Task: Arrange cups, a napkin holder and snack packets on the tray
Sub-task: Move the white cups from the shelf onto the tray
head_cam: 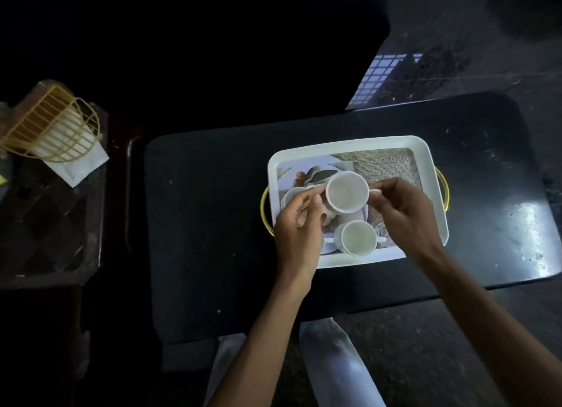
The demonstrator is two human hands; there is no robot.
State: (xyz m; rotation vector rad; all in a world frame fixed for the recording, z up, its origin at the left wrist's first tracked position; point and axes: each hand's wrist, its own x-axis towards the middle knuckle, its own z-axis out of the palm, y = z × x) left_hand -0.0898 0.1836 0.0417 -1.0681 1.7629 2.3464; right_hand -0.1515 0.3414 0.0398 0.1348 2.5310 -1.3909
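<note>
A white tray (431,163) with gold handles and a printed picture lies on the black table. Over it I hold a white cup (346,192), mouth up. My right hand (404,215) pinches the cup's handle on the right side. My left hand (301,224) touches the cup's left rim with its fingertips. A second white cup (357,237) stands on the tray near its front edge, between my hands. The gold wire napkin holder (51,123) with white napkins sits on a side stand at the far left. No snack packets can be made out in the dark.
The black table (213,224) fills the middle of the view. A dark wooden side stand (45,224) is to the left, slightly apart from the table. A yellow scrap (2,179) shows at the left edge. My knees (331,361) are below the table's front edge.
</note>
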